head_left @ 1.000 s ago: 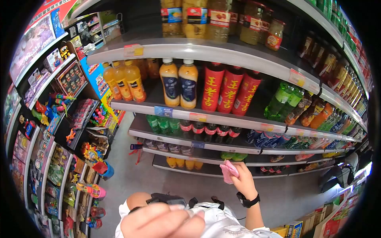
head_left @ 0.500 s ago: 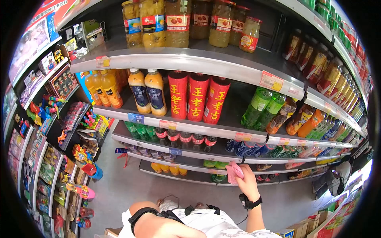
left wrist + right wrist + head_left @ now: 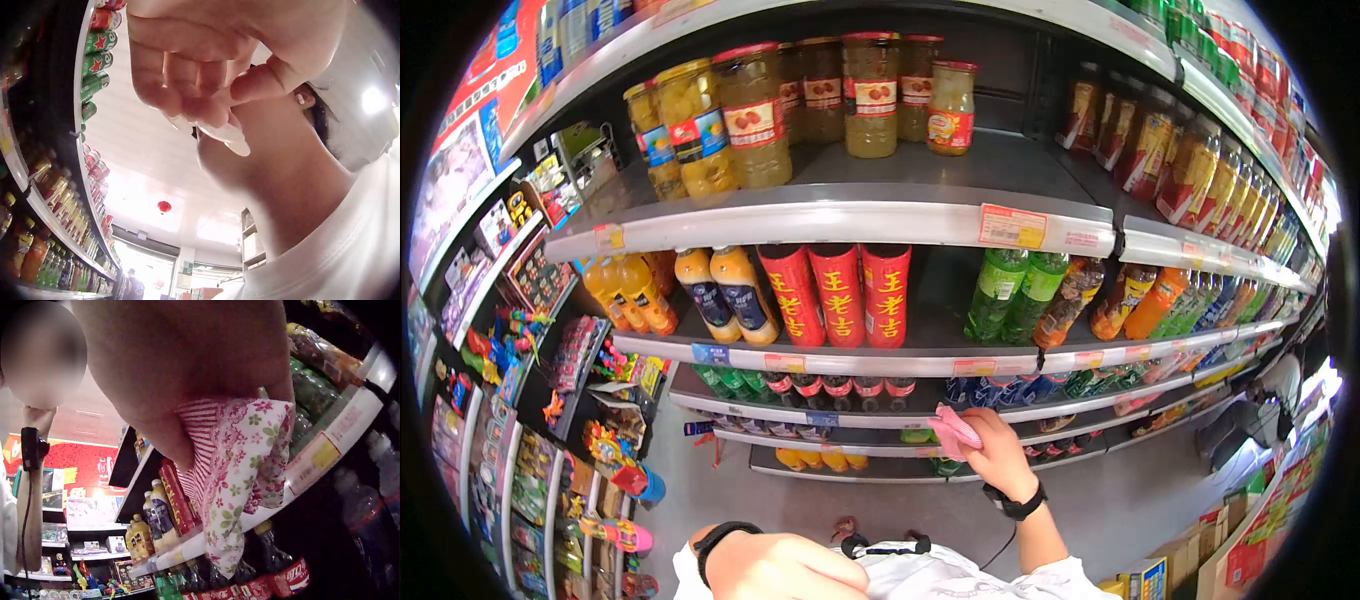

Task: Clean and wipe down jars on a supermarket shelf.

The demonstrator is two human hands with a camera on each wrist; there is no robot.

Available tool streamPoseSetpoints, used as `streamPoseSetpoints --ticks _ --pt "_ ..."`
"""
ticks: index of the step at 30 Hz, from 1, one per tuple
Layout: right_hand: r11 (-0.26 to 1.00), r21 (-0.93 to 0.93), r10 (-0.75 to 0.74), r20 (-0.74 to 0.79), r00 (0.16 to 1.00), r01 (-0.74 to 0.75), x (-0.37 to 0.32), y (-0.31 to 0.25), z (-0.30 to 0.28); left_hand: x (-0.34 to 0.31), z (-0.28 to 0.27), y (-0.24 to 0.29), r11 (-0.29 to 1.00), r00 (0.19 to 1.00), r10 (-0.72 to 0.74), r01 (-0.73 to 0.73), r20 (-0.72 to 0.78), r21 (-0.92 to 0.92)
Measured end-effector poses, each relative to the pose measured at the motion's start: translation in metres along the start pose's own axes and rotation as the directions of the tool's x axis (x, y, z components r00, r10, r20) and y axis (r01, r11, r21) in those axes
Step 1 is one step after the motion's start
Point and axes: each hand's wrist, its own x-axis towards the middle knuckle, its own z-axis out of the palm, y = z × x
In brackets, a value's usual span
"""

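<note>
My right hand (image 3: pixel 1002 458) grips a pink cloth (image 3: pixel 954 430) in front of the lower drink shelves. In the right wrist view the cloth (image 3: pixel 234 465) shows a floral print with red stripes on one part, and it hangs in folds below the fingers. My left hand (image 3: pixel 788 568) is raised close to my body at the bottom of the head view. The left wrist view has that hand (image 3: pixel 228 59) near my chin, its fingers loosely bent, holding nothing. Nearest the cloth are dark cola bottles (image 3: pixel 275 547) with red labels.
Jars of preserved fruit (image 3: pixel 750 120) stand on the upper shelf, above red bottles (image 3: pixel 835 295) and green bottles (image 3: pixel 1000 295). White shelf edges (image 3: pixel 830 225) carry price tags. Toy shelves (image 3: pixel 510 470) line the left, and boxes (image 3: pixel 1145 575) stand at lower right.
The head view has shifted, so the jars and shelves now sit lower and further left. My left hand has dropped from its blurred foreground spot. My right hand keeps holding the cloth.
</note>
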Motion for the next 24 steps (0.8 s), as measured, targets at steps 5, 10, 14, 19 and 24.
streamPoseSetpoints --ticks 5,10,14,19,24 --pt "0.99 -0.123 -0.079 -0.063 0.995 0.071 0.009 -0.027 -0.021 -0.015 -0.043 0.009 0.913 0.949 -0.28 0.215 0.146 0.347" --pt "0.995 -0.088 -0.074 -0.229 0.971 0.055 0.02 -0.039 -0.029 -0.066 -0.068 -0.003 0.437 0.855 -0.354 0.51 -0.379 0.741" --pt "0.991 -0.107 -0.109 -0.26 0.959 0.084 0.037 -0.044 -0.034 -0.086 -0.108 0.0 0.298 0.729 -0.37 0.68 -0.575 0.67" --pt "0.97 -0.144 -0.237 -0.384 0.892 0.195 0.061 -0.063 -0.057 -0.092 -0.157 -0.002 0.184 0.76 -0.231 0.647 -0.607 0.74" --pt "0.876 -0.259 -0.482 -0.448 0.753 0.407 0.102 -0.091 -0.099 -0.114 -0.212 -0.01 0.018 0.756 -0.087 0.652 -0.649 0.758"
